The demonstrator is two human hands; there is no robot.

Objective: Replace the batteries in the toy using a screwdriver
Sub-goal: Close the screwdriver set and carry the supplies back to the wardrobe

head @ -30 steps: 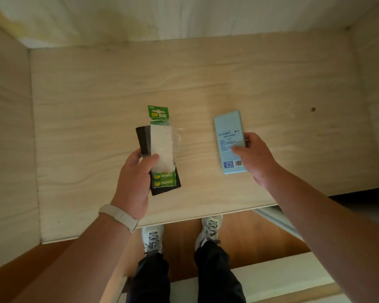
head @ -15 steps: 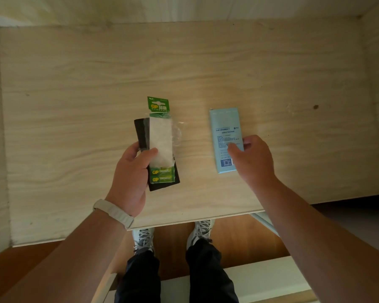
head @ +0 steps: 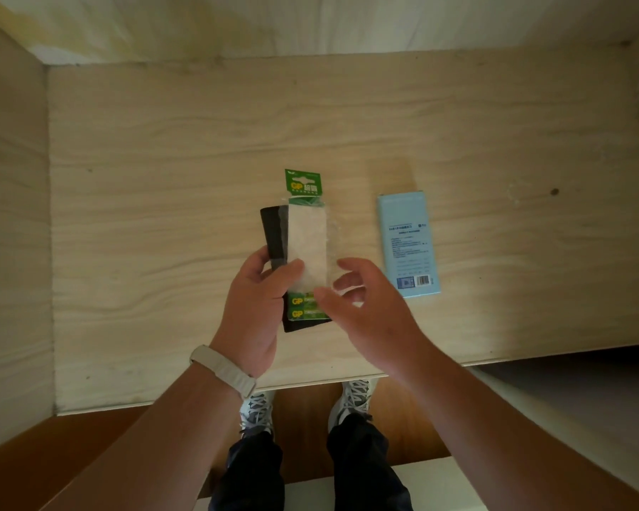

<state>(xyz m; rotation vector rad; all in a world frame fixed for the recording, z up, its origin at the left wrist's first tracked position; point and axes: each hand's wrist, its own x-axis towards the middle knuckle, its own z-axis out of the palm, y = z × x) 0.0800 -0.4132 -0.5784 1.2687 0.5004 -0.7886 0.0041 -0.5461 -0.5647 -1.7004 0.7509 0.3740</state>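
Your left hand [head: 253,307] grips two things stacked together above the table [head: 155,223], thumb across the front and fingers curled behind. They are a flat black object [head: 272,234], which may be the toy though you cannot tell from here, and in front of it the battery pack [head: 307,234] with its green header card. One thumb pins both, so the black object can slide out at the bottom if you tug the pack. It already sticks out below the pack.

The pack's clear wrap looks loose and crinkled. If you tear it in mid-air, the cells at its lower end could drop and roll off the near table edge towards your feet.

Your right hand [head: 369,307] is unclenched and holds nothing, its fingers spread and loosely bent just beside the pack's lower right corner. Whether the fingertips touch the plastic is unclear.

The blue box [head: 408,245] lies flat on the table to the right, apart from both hands. No screwdriver shows; it is probably in that box, and a careless elbow could knock it.
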